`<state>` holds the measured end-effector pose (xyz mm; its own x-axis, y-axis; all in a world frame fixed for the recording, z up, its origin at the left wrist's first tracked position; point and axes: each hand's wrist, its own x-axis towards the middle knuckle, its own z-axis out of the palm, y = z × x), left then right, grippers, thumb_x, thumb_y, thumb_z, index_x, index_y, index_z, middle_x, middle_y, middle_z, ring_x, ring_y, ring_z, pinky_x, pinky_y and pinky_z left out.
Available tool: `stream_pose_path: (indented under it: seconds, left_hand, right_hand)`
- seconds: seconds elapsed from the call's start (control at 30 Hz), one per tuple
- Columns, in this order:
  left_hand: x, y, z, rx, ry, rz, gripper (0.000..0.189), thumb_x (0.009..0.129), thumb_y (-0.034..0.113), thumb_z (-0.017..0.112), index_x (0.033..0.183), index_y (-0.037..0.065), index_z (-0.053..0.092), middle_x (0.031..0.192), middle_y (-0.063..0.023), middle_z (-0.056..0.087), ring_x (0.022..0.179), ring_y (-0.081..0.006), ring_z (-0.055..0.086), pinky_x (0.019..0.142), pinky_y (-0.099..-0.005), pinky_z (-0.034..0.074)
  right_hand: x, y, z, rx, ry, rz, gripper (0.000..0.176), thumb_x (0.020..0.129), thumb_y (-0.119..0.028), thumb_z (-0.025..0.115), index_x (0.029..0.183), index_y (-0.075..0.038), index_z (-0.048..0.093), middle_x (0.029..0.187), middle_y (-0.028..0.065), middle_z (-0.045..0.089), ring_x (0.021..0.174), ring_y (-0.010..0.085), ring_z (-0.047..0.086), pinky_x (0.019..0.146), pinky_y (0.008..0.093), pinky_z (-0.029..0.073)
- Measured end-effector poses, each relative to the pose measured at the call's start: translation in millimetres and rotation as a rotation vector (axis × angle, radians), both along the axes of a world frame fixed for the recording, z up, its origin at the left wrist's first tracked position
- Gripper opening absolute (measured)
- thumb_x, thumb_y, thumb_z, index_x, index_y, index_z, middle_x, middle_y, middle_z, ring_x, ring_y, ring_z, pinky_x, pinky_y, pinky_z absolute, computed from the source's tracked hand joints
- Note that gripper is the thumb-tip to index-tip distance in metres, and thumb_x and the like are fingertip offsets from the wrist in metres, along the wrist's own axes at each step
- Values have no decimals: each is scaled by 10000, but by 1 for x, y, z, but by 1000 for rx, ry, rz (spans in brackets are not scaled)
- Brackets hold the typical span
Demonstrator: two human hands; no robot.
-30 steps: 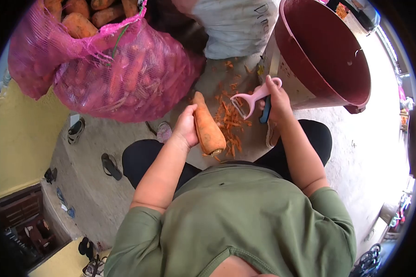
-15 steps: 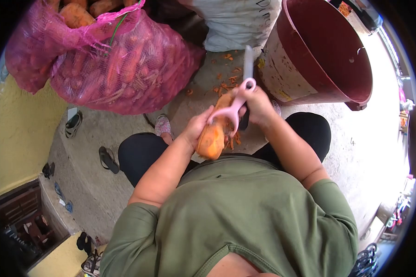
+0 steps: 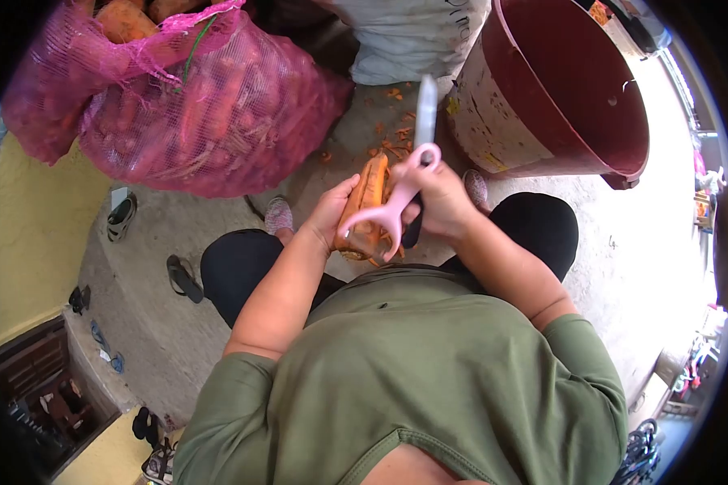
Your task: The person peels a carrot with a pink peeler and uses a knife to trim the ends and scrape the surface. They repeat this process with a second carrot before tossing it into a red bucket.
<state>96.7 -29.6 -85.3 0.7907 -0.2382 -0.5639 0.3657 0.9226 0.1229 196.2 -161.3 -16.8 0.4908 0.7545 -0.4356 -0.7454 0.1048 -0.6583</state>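
Observation:
My left hand point(image 3: 329, 212) is closed round a thick carrot point(image 3: 370, 187), partly peeled, with bright orange strips beside darker skin. In my right hand point(image 3: 443, 198) is a pink Y-shaped peeler point(image 3: 390, 213), its forked head over the lower part of the carrot. A knife point(image 3: 426, 109) is held in the same hand, blade pointing away from me and dark handle showing below the fingers. Orange peelings point(image 3: 396, 147) lie on the ground beyond my hands.
A pink mesh sack point(image 3: 218, 121) full of carrots stands at the upper left. Beside it is a white sack point(image 3: 412, 40). A large dark red bucket point(image 3: 501, 105) stands at the upper right. Slippers point(image 3: 184, 279) lie on the concrete floor point(image 3: 154, 323) to the left.
The carrot has turned in my left hand and now shows a side with darker skin. My right hand has brought the peeler lower and slightly left, with the knife.

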Motion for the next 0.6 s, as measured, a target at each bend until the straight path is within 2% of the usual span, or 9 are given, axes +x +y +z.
stream_pose_path:
  seconds: [0.03,0.17,0.2,0.27,0.3,0.33,0.4,0.53,0.6]
  left_hand:
    - [-2,-2,3,18,-59,-34,431,874,371,290,1080,26,446,874,-175,563,730,-286,586,619,-413,497]
    - [-5,-3,4,53,-169,-134,447,868,390,297,1048,15,462,842,-181,557,720,-299,584,564,-396,503]
    - [-8,0,-7,96,-210,-183,448,866,390,303,1052,13,459,856,-181,554,722,-305,584,563,-399,505]
    - [-12,2,-8,-48,-148,-145,451,865,387,312,1066,9,453,874,-180,550,731,-304,582,569,-405,508]
    - [-17,2,-8,-121,-112,-121,452,865,386,317,1073,7,450,883,-180,548,736,-304,581,572,-408,509]
    - [-18,3,-4,-51,-89,-101,452,865,383,320,1080,7,446,887,-179,548,751,-306,580,578,-411,510]
    - [-18,7,5,87,-49,-61,452,866,379,327,1095,6,438,896,-179,546,782,-310,577,590,-415,511]
    - [-15,5,-4,53,-133,13,445,863,373,348,1099,8,441,956,-181,540,870,-287,571,618,-403,511]
    - [-12,0,4,-20,-136,-41,441,869,356,352,1107,-7,433,984,-175,538,819,-263,579,613,-388,509]
  right_hand:
    - [-2,1,-7,84,6,145,137,725,-120,603,742,-42,492,563,63,526,373,116,456,338,219,364]
    - [15,7,-35,18,29,119,121,726,-102,595,742,-41,492,571,70,526,378,120,460,340,224,367]
    - [26,10,-47,-128,-6,-28,109,727,-101,591,747,-52,496,573,62,515,401,122,464,345,232,361]
    - [65,2,-71,-170,94,-225,111,730,-118,595,724,-57,503,566,41,487,417,110,448,354,228,342]
    - [89,-7,-92,-231,-69,-286,123,731,-117,601,705,-63,493,569,31,479,419,101,444,356,221,343]
    - [104,-16,-104,-298,-196,-293,115,764,-106,564,727,-78,459,529,14,434,394,95,408,348,219,326]
    - [94,-11,-93,-186,-128,-429,94,769,-102,555,738,-75,471,544,22,443,398,100,411,350,224,331]
    - [21,6,-27,-65,25,-112,148,724,-123,615,716,-71,477,537,37,483,390,117,451,346,240,351]
    - [-5,6,-18,107,110,121,146,722,-132,619,741,-59,495,541,39,486,387,124,452,346,244,351]
